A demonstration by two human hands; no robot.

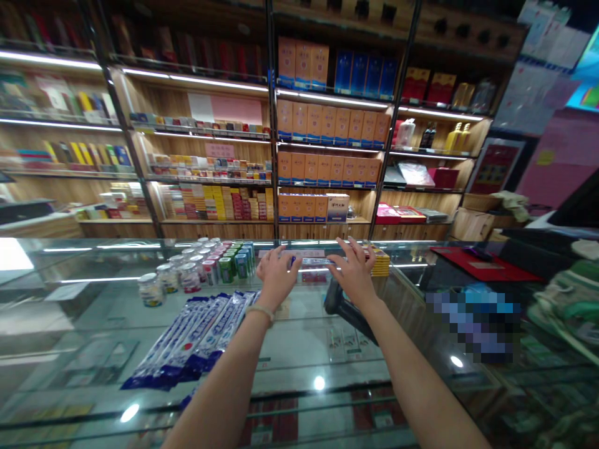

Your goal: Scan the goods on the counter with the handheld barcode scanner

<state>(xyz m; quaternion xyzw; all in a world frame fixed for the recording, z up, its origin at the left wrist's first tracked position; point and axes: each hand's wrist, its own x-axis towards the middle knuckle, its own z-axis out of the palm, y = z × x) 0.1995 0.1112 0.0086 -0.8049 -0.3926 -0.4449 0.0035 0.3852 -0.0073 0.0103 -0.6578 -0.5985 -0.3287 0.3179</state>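
Observation:
Beyond the middle of the glass counter, a slim blue-and-white packet (317, 261) lies crosswise between my two hands. My left hand (277, 274) has its thumb and fingers around the packet's blue left end. At the other end, my right hand (354, 271) grips with the thumb and forefinger while its other fingers are raised. Left of my left forearm, several long blue-and-white packets (201, 330) lie side by side on the glass. Under my right hand is a black handheld device (346, 308), partly hidden by the forearm.
Clear jars (150, 290) and small green cans (226, 269) stand in rows at left. Yellow boxes (380, 262) are stacked behind my right hand. A red mat (486, 264) and a green bag (566, 305) are at right. Stocked shelves (276, 143) line the wall.

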